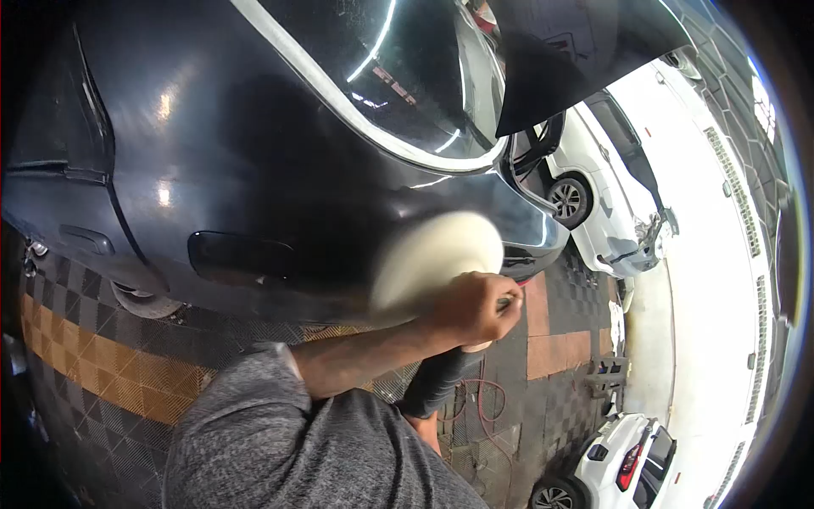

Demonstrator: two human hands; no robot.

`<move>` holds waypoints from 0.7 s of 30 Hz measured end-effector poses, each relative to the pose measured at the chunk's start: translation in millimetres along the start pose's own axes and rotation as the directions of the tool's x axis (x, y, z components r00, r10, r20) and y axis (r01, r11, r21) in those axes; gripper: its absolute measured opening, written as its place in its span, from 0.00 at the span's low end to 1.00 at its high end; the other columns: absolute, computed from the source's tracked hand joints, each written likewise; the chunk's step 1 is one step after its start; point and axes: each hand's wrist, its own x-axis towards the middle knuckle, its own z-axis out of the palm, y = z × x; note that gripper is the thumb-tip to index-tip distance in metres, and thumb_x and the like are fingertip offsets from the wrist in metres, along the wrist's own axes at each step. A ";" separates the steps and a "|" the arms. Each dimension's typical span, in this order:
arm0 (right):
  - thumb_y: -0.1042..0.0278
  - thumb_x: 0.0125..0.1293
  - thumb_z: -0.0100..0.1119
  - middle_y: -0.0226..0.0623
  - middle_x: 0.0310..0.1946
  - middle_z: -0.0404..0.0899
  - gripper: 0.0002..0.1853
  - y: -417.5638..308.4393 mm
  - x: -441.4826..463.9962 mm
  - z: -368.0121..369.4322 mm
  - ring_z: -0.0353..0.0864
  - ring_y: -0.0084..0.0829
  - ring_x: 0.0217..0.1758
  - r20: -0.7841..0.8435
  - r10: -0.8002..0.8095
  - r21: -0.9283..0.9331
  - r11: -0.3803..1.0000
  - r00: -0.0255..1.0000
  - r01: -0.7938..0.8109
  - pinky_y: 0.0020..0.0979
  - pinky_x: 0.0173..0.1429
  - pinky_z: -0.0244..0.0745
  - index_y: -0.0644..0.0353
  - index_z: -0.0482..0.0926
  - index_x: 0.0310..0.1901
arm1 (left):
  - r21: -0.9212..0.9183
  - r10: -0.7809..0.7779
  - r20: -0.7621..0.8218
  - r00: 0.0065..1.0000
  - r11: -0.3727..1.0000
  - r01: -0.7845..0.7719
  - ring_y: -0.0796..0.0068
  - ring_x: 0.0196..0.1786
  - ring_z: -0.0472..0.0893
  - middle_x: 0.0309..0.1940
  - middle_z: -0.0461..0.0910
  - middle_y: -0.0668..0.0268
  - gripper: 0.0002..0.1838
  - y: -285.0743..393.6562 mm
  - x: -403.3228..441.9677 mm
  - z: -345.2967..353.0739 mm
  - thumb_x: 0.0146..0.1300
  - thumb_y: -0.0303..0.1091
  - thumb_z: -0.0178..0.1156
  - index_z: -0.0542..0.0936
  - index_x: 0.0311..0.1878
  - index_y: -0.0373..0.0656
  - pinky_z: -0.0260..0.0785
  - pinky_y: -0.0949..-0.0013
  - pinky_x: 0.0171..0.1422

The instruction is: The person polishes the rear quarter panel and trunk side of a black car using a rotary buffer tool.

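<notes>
A polisher with a round cream pad [441,259] is against the glossy dark panel of a car [322,195], below its rear side window. The pad is smeared by motion. My left hand [487,307] is closed in a fist at the polisher's head, just beside the pad. Behind it, the black body of the polisher [441,382] slants down toward my torso. My right hand [426,431] is at the rear end of that body, mostly hidden by my grey shirt; only a patch of it shows.
White masking tape [373,131] edges the car's window. A red hose or cord [483,399] loops over the tiled floor [102,356]. Two white cars stand to the right, one farther up [606,187] and one at the lower right [610,462], near a white wall [695,254].
</notes>
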 end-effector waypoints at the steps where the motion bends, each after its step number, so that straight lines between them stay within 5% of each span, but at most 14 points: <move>1: 0.55 0.42 0.80 0.55 0.49 0.82 0.37 2.1 -1.1 3.6 0.84 0.49 0.54 0.000 -0.008 0.022 1.000 1.000 0.008 0.45 0.59 0.77 0.70 0.79 0.53 | -0.004 -0.001 0.035 0.999 1.000 0.001 0.55 0.36 0.89 0.33 0.88 0.53 0.12 -1.9 6.0 9.1 0.61 0.37 0.65 0.87 0.39 0.38 0.80 0.57 0.45; 5: 0.55 0.43 0.80 0.54 0.47 0.84 0.35 24.3 -26.7 29.1 0.85 0.48 0.51 0.033 -0.016 0.088 0.996 0.999 0.013 0.45 0.57 0.78 0.69 0.81 0.50 | 0.124 0.039 0.189 0.981 0.990 -0.063 0.51 0.44 0.88 0.38 0.88 0.52 0.15 -8.8 13.5 20.4 0.59 0.40 0.67 0.87 0.44 0.41 0.79 0.55 0.50; 9: 0.55 0.43 0.80 0.52 0.45 0.86 0.32 41.0 -63.7 58.3 0.87 0.47 0.49 0.070 0.010 0.165 0.986 0.997 -0.021 0.44 0.55 0.79 0.68 0.83 0.48 | 0.111 0.038 0.181 0.983 0.992 -0.059 0.52 0.45 0.88 0.40 0.88 0.53 0.15 -3.7 3.2 -4.9 0.58 0.38 0.68 0.87 0.46 0.41 0.79 0.57 0.52; 15: 0.55 0.44 0.79 0.50 0.40 0.89 0.26 40.6 -65.7 93.3 0.90 0.44 0.43 0.111 -0.041 0.187 0.982 0.993 0.019 0.43 0.50 0.82 0.65 0.87 0.42 | 0.074 0.109 -0.019 0.994 0.992 -0.107 0.57 0.45 0.89 0.41 0.89 0.51 0.13 25.9 -34.3 -88.5 0.61 0.33 0.66 0.86 0.45 0.35 0.80 0.59 0.53; 17: 0.51 0.45 0.76 0.52 0.39 0.89 0.28 39.8 -62.9 98.3 0.90 0.45 0.43 0.206 0.038 -0.054 0.998 0.978 -0.028 0.44 0.50 0.81 0.66 0.87 0.42 | 0.166 0.142 -0.064 0.988 0.978 -0.130 0.58 0.47 0.89 0.41 0.89 0.51 0.13 30.8 -51.3 -122.5 0.61 0.31 0.63 0.86 0.45 0.33 0.80 0.59 0.55; 21: 0.52 0.43 0.74 0.58 0.37 0.87 0.29 -4.7 -54.2 93.7 0.89 0.52 0.42 0.313 -0.131 -0.104 0.980 0.941 0.171 0.44 0.50 0.81 0.70 0.86 0.41 | 0.122 0.113 -0.235 0.965 0.989 -0.087 0.60 0.46 0.87 0.42 0.87 0.47 0.16 42.2 -83.7 -164.9 0.61 0.28 0.56 0.84 0.48 0.30 0.79 0.59 0.56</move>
